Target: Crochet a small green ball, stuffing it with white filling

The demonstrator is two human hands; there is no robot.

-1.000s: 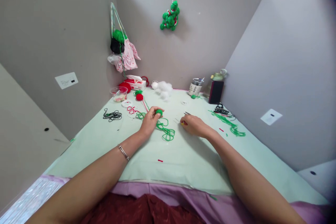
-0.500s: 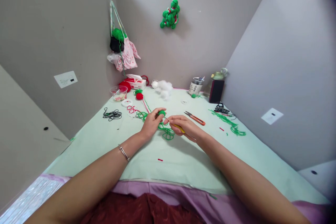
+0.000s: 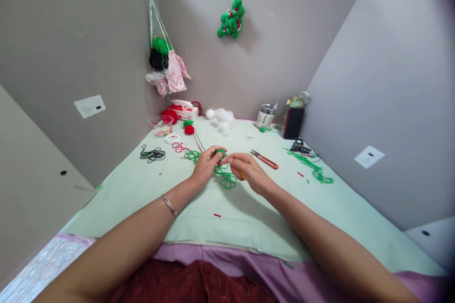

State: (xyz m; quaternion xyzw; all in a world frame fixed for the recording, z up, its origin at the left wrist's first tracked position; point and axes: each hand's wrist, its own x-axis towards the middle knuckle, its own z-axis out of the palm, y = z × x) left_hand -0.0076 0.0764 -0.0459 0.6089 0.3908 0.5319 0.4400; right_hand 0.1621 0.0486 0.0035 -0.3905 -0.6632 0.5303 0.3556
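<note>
A small green crocheted piece (image 3: 221,152) is pinched in my left hand (image 3: 206,165), its fingers closed round it. My right hand (image 3: 249,171) grips a yellow-handled hook (image 3: 242,174), whose tip end meets the green piece; most of the handle is hidden by the fingers. Loops of green yarn (image 3: 227,180) lie on the table just below and between both hands. Orange-handled thread snips (image 3: 265,159) rest open-bladed to the right of my right hand.
Black yarn (image 3: 152,154), a clear bowl (image 3: 161,126) and a red yarn ball (image 3: 189,130) lie left. White stuffing (image 3: 223,120) and a pen tin (image 3: 265,116) stand behind. At right are a dark phone (image 3: 294,123) and green yarn strands (image 3: 313,168).
My right hand has turned and drawn in slightly closer to my left hand, so less of the yellow handle shows. The green piece has tilted a little in my left fingers.
</note>
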